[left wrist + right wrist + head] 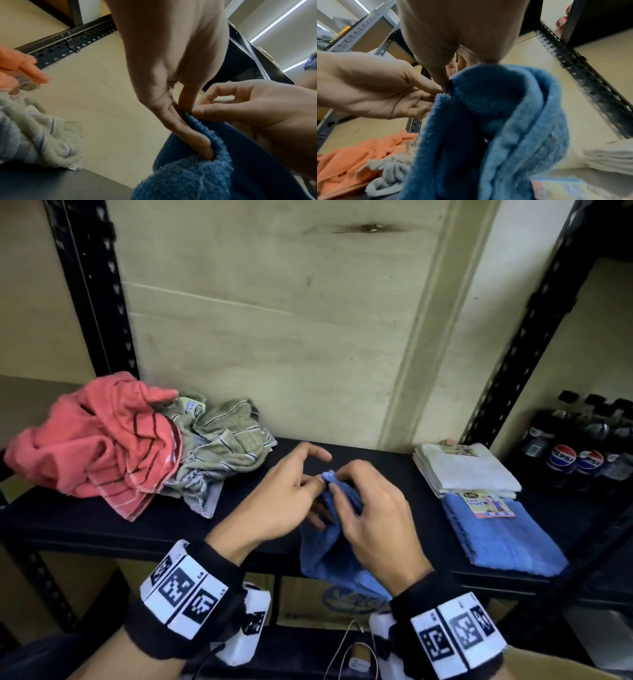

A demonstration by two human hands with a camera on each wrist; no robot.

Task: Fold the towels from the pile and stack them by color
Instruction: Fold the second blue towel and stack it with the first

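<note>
Above the black shelf (102, 525), the right hand (373, 508) and left hand (284, 501) meet at the top corner of a blue terry towel (329, 556). Each grip pinches its edge, and the cloth hangs over the shelf's front. A crumpled coral and grey towel pile (137, 446) lies left; folded white towels (466, 467) and a folded blue towel (503, 535) lie right.

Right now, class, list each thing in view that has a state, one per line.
blue towel: unfolded, held up at its top edge, hanging over the shelf front
left hand: pinching the towel's edge
right hand: gripping the towel
pile: crumpled, unfolded
folded blue towel: folded, flat
white towels: folded, stacked
</note>
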